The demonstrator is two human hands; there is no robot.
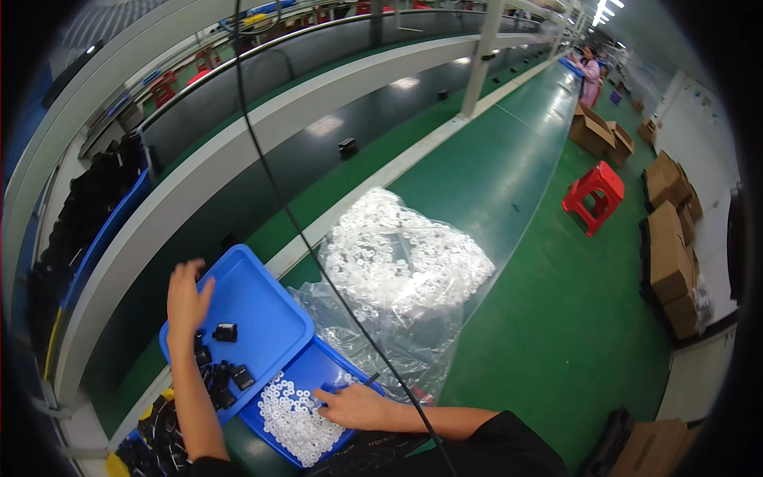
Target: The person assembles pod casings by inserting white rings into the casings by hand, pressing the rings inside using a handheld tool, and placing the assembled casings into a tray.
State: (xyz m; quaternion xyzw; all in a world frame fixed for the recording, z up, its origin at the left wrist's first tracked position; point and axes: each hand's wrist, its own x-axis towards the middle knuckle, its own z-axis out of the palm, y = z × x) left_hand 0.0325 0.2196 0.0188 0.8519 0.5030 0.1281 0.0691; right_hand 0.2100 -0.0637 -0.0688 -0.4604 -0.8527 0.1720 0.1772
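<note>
Nearest the viewer, the right hand (354, 405) rests low in the smaller blue tray (350, 374), fingers curled and pointing left. Its fingertips lie against a thin dark tool (359, 383), whose long axis runs from the fingertips up and to the right. Whether the hand actually grips the tool cannot be told. The heap of small white rings (294, 417) lies just left of and below those fingertips, in the same tray, touching or nearly so.

The left hand (187, 298) is raised over the larger blue tray (262, 294), fingers spread and open, holding nothing visible. A single small black part (226, 332) lies on the tray floor just to the right of and slightly below this hand, apart from it. More black parts (222, 378) sit in a cluster nearer the viewer along the left forearm. The left hand is plainly the nearer of the two to the single black part; the right hand is nearer the rings.

Beyond the trays, a clear plastic bag (401, 258) of white rings lies on the green bench (493, 159). Farther off stand a red stool (594, 195) and stacked cardboard boxes (668, 246).
</note>
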